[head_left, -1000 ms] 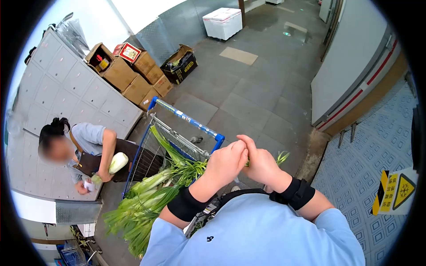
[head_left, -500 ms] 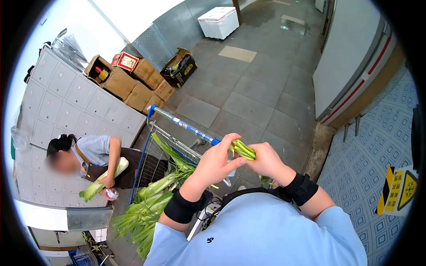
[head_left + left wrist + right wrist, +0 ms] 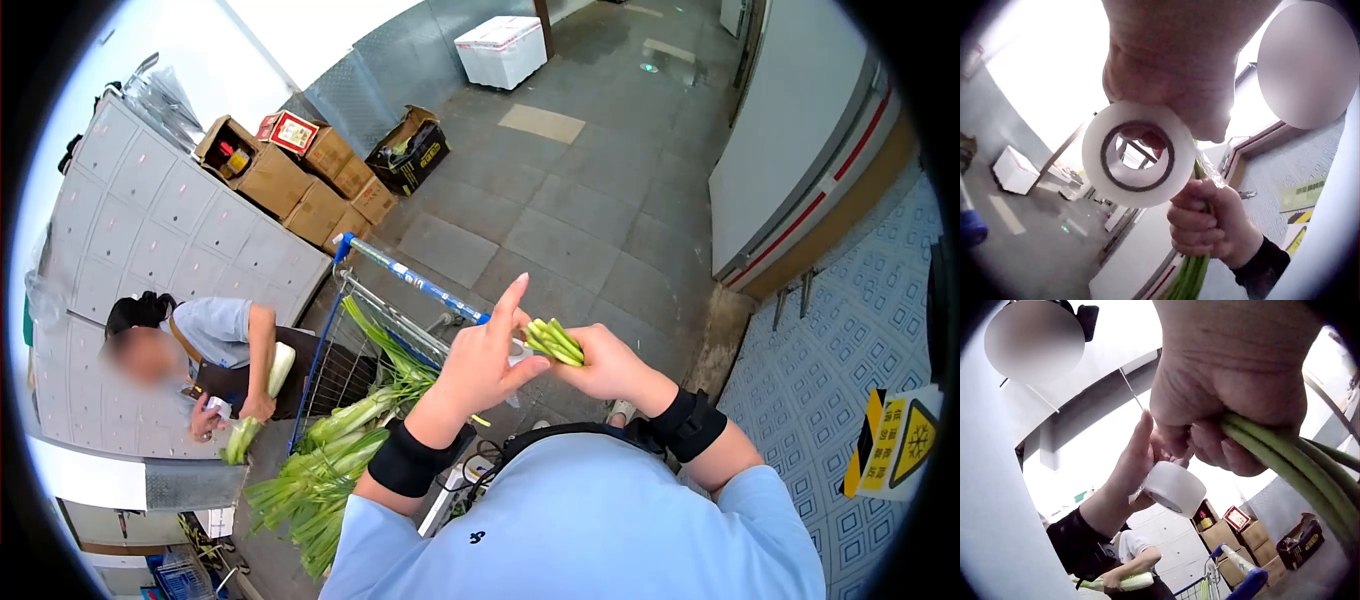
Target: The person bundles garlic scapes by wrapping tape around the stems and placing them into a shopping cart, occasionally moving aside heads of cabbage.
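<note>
My right hand (image 3: 612,366) grips a bunch of slender green vegetable stalks (image 3: 553,341), cut ends toward my left hand. In the right wrist view the stalks (image 3: 1297,469) run out past the palm. My left hand (image 3: 478,362) holds a roll of clear tape (image 3: 1182,140), its index finger extended; the head view hides the roll behind the hand. Fingers show through the roll's core in the left wrist view. A shiny strip of film (image 3: 1210,170) lies by the stalks, just above my right hand.
A blue-handled shopping cart (image 3: 415,280) stands at left front, long leafy greens (image 3: 320,480) heaped over it. Beyond it a person in an apron (image 3: 225,340) holds a pale leafy vegetable (image 3: 280,370). Lockers (image 3: 150,215), cardboard boxes (image 3: 270,182) and a white foam box (image 3: 503,55) line the wall.
My hands were closed together over the stalks. They have drawn slightly apart, baring the cut ends, and my left index finger has straightened. The other person's vegetable has shifted and tilted.
</note>
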`<state>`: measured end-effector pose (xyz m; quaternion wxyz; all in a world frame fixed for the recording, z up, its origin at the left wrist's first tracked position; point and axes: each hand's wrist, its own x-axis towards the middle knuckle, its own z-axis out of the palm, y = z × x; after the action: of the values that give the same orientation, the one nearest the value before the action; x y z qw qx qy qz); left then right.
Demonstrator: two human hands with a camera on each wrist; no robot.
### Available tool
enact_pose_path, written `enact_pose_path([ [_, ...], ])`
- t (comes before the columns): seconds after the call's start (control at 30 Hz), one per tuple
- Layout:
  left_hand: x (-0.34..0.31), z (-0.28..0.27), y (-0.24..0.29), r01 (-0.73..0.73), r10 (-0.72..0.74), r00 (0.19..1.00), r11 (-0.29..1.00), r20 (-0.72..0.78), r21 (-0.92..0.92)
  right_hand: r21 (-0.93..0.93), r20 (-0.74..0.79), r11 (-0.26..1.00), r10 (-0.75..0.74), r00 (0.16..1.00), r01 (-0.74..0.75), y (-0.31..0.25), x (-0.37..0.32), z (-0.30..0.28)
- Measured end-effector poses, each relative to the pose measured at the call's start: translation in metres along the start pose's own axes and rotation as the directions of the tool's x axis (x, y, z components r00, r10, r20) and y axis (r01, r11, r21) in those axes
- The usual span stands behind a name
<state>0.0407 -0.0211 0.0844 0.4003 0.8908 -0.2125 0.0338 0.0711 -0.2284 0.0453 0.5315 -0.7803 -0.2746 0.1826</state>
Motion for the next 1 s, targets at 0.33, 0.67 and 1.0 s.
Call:
enact_pose_path([
  [0.33,-0.005,0.007,-0.005,-0.096,0.106,0.990,0.990,-0.094,0.108,-0.095,0.116,0.993,0.077,0.990,-0.066,-0.007,0.002,0.002],
  [0.67,-0.007,0.013,-0.001,-0.158,0.153,0.977,0.987,-0.147,-0.019,-0.219,0.067,0.976,0.036,0.997,-0.020,-0.016,0.001,0.007],
  [1.0,0.006,-0.008,-0.011,0.034,0.013,0.988,0.955,0.156,-0.294,0.026,0.201,1.000,0.012,0.980,-0.018,-0.016,0.005,-0.010],
])
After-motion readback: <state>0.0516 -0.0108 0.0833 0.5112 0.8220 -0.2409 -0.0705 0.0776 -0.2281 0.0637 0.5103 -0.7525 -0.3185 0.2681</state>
